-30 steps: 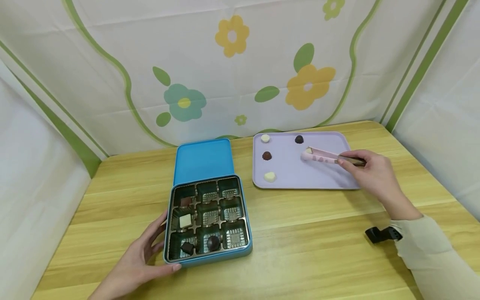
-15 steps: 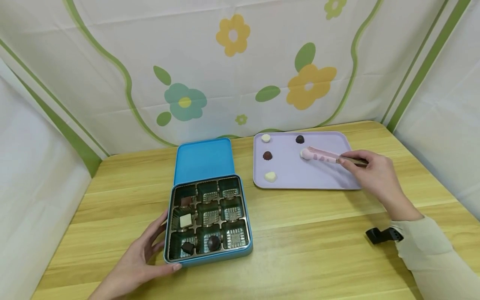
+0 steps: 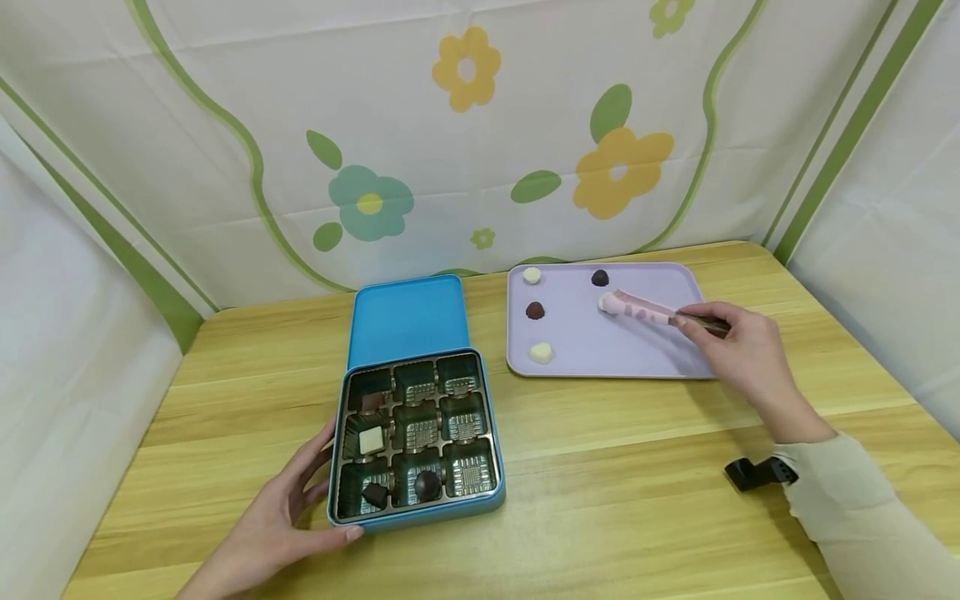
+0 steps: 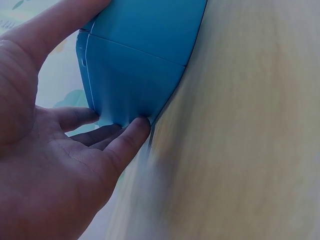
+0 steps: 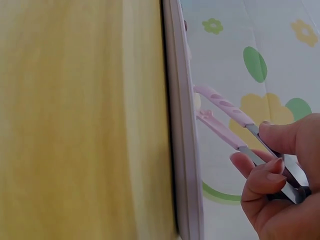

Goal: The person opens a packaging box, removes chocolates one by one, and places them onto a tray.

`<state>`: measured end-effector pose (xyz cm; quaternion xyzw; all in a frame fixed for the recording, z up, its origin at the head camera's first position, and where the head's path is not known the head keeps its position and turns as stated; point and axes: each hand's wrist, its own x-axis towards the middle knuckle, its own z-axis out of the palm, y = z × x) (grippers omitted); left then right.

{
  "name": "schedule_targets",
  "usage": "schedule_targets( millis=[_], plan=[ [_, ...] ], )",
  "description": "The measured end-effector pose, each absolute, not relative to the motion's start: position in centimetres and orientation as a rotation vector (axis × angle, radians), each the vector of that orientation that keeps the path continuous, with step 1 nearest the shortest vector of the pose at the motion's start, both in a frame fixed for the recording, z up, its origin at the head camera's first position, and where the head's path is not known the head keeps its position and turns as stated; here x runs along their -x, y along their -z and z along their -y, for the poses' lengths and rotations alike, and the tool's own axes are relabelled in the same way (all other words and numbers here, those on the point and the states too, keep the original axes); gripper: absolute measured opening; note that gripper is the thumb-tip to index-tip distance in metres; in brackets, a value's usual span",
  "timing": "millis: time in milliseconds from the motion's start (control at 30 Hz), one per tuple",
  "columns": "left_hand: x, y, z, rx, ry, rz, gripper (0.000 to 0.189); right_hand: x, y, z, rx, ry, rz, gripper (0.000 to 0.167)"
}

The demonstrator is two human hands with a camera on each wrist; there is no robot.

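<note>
My right hand [image 3: 742, 346] grips small tongs [image 3: 637, 308] with pink tips and metal arms. The tips close around a white chocolate [image 3: 602, 305] at the lilac tray [image 3: 637, 358]; in the right wrist view the white chocolate [image 5: 197, 101] shows between the tongs' tips [image 5: 225, 105]. My left hand [image 3: 262, 517] touches the near left corner of a blue tin [image 3: 427, 518], thumb along the front and fairly straight fingers against the side [image 4: 132, 80]. The tin's divided insert holds a brown square [image 3: 372, 402], a white square [image 3: 371, 440], a dark cube [image 3: 375, 496] and a dark round chocolate [image 3: 427, 486].
On the tray's left lie a white chocolate [image 3: 532, 275], a reddish-brown one [image 3: 535, 310] and a cream one [image 3: 540, 352]; a dark one [image 3: 600, 277] sits near the back. The blue lid [image 3: 408, 321] lies behind the tin. A flowered curtain [image 3: 465, 150] borders the table.
The tongs have closed on the white chocolate, and their tips have shifted slightly left and toward the back. The left hand and tin have stayed put.
</note>
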<state>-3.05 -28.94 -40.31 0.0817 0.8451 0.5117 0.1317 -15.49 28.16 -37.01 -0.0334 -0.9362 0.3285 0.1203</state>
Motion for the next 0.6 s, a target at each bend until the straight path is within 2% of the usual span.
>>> schedule_targets(
  millis=[300,600],
  plan=[
    [2.94,40.35,28.95,-0.258,-1.496,-2.449,0.121,15.75,37.37,-28.05,0.171,-0.974,2.781,0.05],
    [3.03,40.2,28.99,-0.225,-1.482,-2.435,0.12,15.62,37.22,-28.09,0.147,-0.966,2.802,0.048]
  ],
)
